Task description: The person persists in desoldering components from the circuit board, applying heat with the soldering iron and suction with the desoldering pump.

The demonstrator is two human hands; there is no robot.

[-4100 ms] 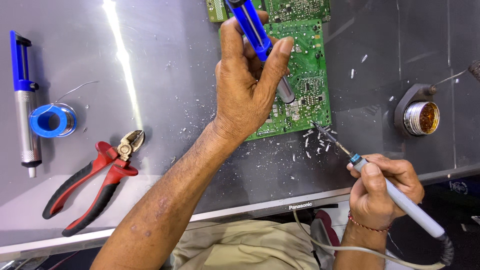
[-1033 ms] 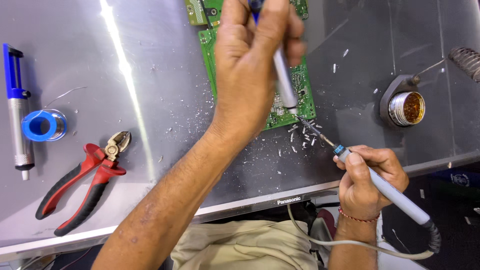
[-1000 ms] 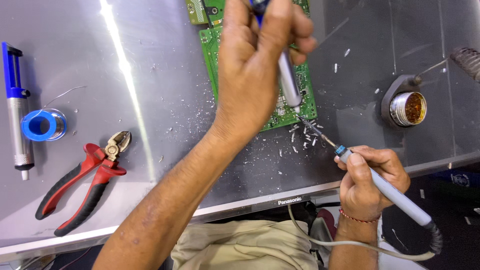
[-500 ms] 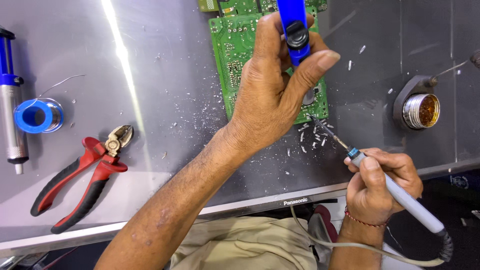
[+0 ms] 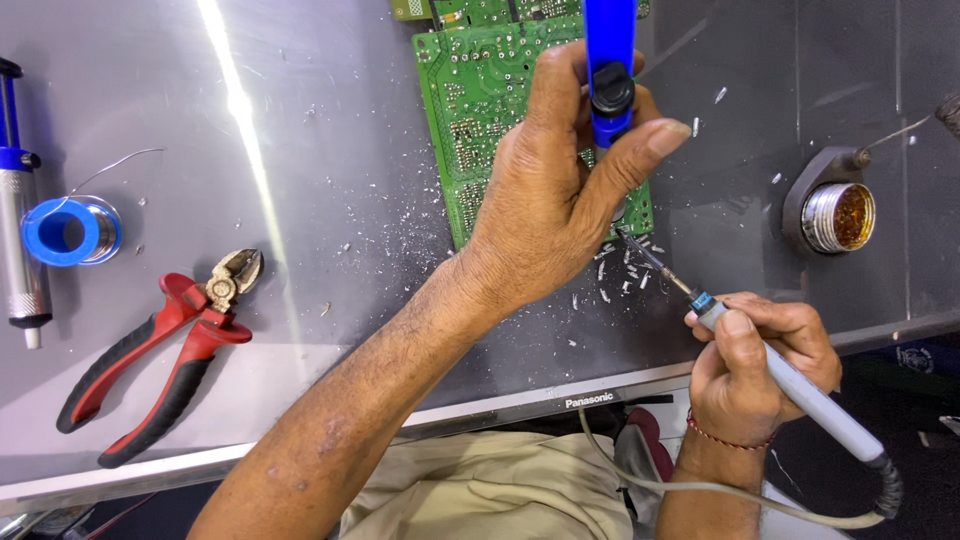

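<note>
A green circuit board lies on the grey panel at the top middle. My left hand is closed around a blue desoldering pump, held upright over the board's near right corner. My right hand grips a grey soldering iron like a pen. Its dark tip points up-left and touches the board's near right corner, just under my left hand. The pump's nozzle is hidden behind my fingers.
Red-handled cutters lie at the left. A blue solder spool and a second desoldering pump sit at the far left. A round tip-cleaner pot stands at the right. Solder flakes litter the panel near the board.
My left hand has lifted the blue pump upright, so its plunger end now faces the camera. The iron's tip stays at the board's corner. The view has shifted slightly.
</note>
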